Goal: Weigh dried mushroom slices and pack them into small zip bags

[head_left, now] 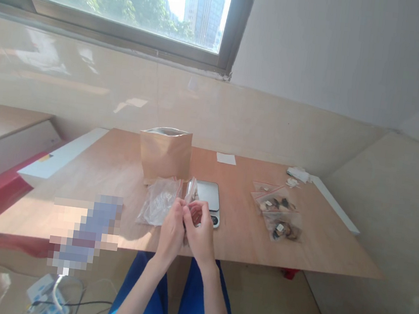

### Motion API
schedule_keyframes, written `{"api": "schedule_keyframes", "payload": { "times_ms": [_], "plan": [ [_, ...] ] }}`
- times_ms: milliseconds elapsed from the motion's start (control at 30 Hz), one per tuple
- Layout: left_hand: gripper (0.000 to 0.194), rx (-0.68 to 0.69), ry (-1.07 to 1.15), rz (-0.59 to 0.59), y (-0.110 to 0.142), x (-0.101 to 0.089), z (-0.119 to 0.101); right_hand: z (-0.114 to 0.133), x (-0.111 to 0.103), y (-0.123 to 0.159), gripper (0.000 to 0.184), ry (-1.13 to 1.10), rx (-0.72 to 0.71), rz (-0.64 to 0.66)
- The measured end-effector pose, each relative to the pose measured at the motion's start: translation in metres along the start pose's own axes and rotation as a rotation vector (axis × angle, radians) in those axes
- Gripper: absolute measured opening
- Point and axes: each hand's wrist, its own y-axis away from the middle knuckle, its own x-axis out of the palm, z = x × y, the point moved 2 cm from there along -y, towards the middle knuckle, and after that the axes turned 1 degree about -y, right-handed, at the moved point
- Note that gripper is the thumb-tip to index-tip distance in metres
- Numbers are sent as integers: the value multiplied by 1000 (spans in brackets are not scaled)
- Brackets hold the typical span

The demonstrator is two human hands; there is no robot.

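A left hand (170,233) and a right hand (200,233) are held together above the desk (245,238), both closed, with the fingers curled and pinched on a clear bag (191,190) whose upper end is raised between them. How much of it is gripped by each hand is hidden by the fingers. Bag handling is seen under way in front of the scale. Just beside the left hand, a second clear bag (158,202) with a red-edged seal is laid on the desk. A digital scale (207,193) is placed just behind the hands, its front partly blocked by them. Farther back, a kraft pouch (164,154) is stood open at the top. To the right, clear bags of dark dried pieces (277,217) are laid together, with a paper slip (226,158) and crumpled white paper (298,174) beyond. Part of the desk at left is obscured by a blurred patch (86,228).
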Motion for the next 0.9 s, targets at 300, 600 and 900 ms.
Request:
{"api": "schedule_keyframes", "payload": {
  "times_ms": [300,600,900],
  "plan": [
    [37,-35,7,90,-3,-8,8,1,-5,0,23,-43,-11,65],
    [30,-1,-113,78,-4,-14,-1,11,-13,-3,28,3,-63,278],
    [31,2,-77,188,-5,-19,3,11,-11,-3,22,184,-102,202]
  ]
}}
